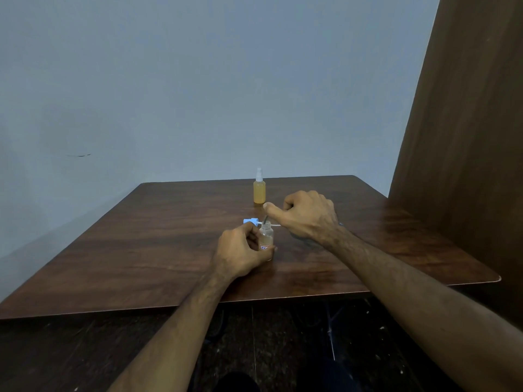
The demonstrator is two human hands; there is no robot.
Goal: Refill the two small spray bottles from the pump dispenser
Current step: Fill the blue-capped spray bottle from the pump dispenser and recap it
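1. Right between the person's two hands, near the middle of the table (141, 250), sits the small clear bottle (266, 239) with its top off. The left hand (240, 254) has its fingers wrapped around the lower body, holding it upright on the wood.
2. Just above that bottle's open neck, the right hand (307, 215) is curled with the thumb stuck out to the left, and a thin dark nozzle (265, 219) pokes down from under the thumb into the neck. Looks like it's gripping the pump dispenser, but the hand hides the body, so I can't say for sure.
3. Past the left fingertips lies the blue spray cap (251, 221) with its white dip tube, on its side.
4. Beyond the right thumb stands the other spray bottle (259, 188), capped and full of amber liquid.
5. My guess: bottle two is mid-fill. Next up is keeping the nozzle lined up, then screwing the blue cap back on.
6. Room-wise: dark wood-grain tabletop, plain grey-blue wall (198, 80), brown panel (467, 108) on the right.
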